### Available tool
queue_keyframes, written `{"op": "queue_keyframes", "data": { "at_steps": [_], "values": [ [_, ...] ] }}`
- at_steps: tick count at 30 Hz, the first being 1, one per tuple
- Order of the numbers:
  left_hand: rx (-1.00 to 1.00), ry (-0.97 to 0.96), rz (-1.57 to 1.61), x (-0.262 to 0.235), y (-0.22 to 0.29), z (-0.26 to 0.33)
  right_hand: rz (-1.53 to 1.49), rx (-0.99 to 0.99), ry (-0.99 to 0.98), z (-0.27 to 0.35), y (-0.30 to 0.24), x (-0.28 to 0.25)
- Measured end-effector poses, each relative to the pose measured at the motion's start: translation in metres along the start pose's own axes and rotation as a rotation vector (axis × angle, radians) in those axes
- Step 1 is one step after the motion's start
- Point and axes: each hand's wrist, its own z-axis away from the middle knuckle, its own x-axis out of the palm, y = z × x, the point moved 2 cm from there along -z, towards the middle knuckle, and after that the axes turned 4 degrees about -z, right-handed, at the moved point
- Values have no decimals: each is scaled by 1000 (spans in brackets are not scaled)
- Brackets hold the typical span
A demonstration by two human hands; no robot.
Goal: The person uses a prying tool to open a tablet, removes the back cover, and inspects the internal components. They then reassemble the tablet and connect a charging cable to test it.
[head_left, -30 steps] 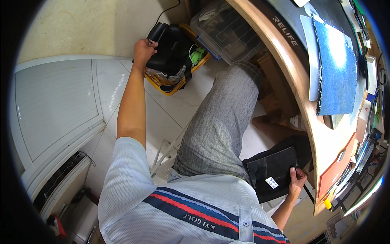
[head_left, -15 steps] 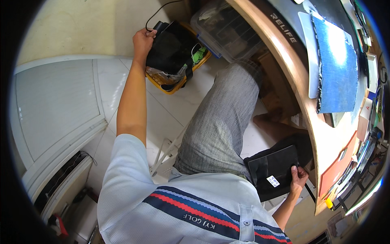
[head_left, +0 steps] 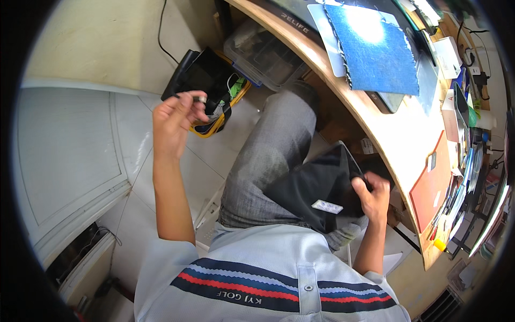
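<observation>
Raised in front of the floor basket, my left hand (head_left: 176, 119) has its fingers closed on a small dark plug-like piece (head_left: 200, 99) with a shiny metal end. Its exact kind is too small to tell. My right hand (head_left: 374, 194) grips the edge of a black fabric pouch (head_left: 306, 185), thumb on top. The pouch lies slack over my lap, a white label (head_left: 327, 206) on its surface. Beyond my left hand, a black bag-like item (head_left: 206, 72) rests in a yellow basket (head_left: 219, 126), beside a green bundle (head_left: 236, 88).
A clear lidded plastic box (head_left: 268, 53) stands on the floor behind the basket. The wooden workbench (head_left: 386, 131) curves along my right, bearing a blue denim piece (head_left: 378, 59), a reddish-brown board (head_left: 431, 180) and many tools. A black cable (head_left: 161, 35) hangs by the wall.
My left hand has drawn back from the black item in the basket and now holds the small piece. My right hand has lifted the pouch's edge, tilting it, and the view has shifted.
</observation>
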Motion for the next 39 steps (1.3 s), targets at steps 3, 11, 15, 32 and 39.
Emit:
{"op": "queue_keyframes", "data": {
  "at_steps": [3,11,15,32,39],
  "values": [
    [8,-164,-31,31,23,36,-100,-36,-59,-28,-28,15],
    [27,-315,-92,69,43,74,-315,-302,-132,-49,-39,40],
    [43,-322,-131,70,51,76,-326,-301,-111,-54,-46,46],
    [14,-322,-161,65,37,79,-165,-262,-193,-61,-66,31],
    [-51,-316,-125,72,24,81,-169,-202,-202,-53,-58,25]
  ]
}}
